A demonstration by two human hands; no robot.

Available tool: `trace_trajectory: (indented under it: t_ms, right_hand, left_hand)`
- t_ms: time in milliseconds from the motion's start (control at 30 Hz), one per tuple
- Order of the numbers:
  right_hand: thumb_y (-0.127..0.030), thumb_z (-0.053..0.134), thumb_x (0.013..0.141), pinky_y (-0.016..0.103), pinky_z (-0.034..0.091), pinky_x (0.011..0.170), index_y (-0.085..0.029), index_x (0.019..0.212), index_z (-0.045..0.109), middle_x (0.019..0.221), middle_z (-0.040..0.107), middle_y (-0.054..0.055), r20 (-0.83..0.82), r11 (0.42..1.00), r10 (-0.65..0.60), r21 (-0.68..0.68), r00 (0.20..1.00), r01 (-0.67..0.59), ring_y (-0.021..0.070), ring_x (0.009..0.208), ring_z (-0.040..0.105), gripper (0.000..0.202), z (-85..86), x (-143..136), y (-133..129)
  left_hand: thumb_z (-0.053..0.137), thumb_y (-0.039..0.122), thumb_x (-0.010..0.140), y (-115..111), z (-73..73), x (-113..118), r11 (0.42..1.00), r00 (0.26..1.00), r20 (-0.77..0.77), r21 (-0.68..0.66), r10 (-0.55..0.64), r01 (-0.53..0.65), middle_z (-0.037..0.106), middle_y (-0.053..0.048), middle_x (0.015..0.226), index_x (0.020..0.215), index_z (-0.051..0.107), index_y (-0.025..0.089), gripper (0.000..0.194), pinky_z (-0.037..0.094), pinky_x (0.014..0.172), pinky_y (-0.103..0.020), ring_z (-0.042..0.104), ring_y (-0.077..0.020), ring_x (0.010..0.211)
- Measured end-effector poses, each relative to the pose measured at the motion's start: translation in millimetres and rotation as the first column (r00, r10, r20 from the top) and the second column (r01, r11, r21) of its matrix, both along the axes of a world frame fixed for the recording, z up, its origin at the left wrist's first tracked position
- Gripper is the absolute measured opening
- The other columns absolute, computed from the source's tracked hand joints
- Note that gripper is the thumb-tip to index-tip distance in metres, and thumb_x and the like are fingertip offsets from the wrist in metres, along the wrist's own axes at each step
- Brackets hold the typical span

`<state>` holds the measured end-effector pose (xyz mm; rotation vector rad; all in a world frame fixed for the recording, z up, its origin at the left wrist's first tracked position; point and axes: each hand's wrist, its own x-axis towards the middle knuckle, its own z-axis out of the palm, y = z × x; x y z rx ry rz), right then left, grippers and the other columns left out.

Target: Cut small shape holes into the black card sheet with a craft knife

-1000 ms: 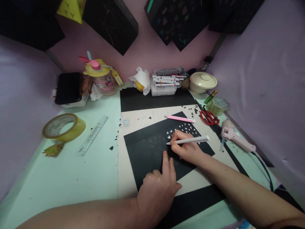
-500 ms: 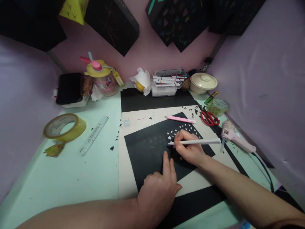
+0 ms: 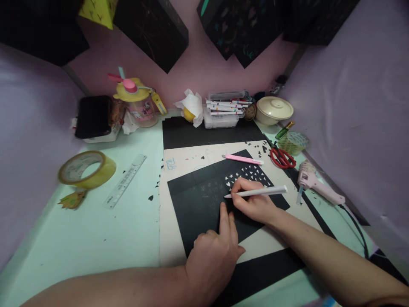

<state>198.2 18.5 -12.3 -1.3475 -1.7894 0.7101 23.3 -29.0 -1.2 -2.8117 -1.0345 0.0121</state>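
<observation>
My right hand (image 3: 252, 198) is closed around a white pen (image 3: 265, 191), whose tip rests on a black sheet of paper (image 3: 188, 209). Faint drawn shapes show on the sheet left of the tip; star, heart and triangle cut-outs fill its upper right part. With index and middle fingers stretched out, my left hand (image 3: 215, 249) presses on the sheet just below the pen tip, its other fingers curled and holding nothing. A pink craft knife (image 3: 243, 160) lies across the sheet's top edge. Beneath the sheet is a larger white board (image 3: 172, 230).
At left lie a tape roll (image 3: 108, 170) and a clear ruler (image 3: 126, 181). Red-handled scissors (image 3: 283, 158) and a glue gun (image 3: 321, 185) with its cord are at right. A drink bottle (image 3: 143, 111), a box of markers (image 3: 223, 113) and a lidded bowl (image 3: 275, 111) stand behind.
The pen tip has moved slightly down and left on the black sheet, and the pen tilts up a little more. My left hand stays pressed in place.
</observation>
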Motion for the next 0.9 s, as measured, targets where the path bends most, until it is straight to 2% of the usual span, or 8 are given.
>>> trace_trajectory:
  t_ms: [900]
  right_hand:
    - [-0.016, 0.056, 0.081, 0.020, 0.036, 0.050, -0.018, 0.069, 0.054, 0.059, 0.054, -0.004, 0.053, 1.000, -0.001, -0.003, 0.999, 0.001, 0.0083, 0.052, 0.050, 0.013, -2.2, -0.1, -1.5]
  left_hand:
    - [0.057, 0.058, 0.079, -0.8, 2.9, 0.8, 1.000, 1.000, -0.009, 0.012, 0.006, -0.005, 0.049, -0.021, 0.134, 0.125, 0.059, 0.012, 0.065, 0.044, 0.032, -0.026, 0.055, -0.0138, 0.040]
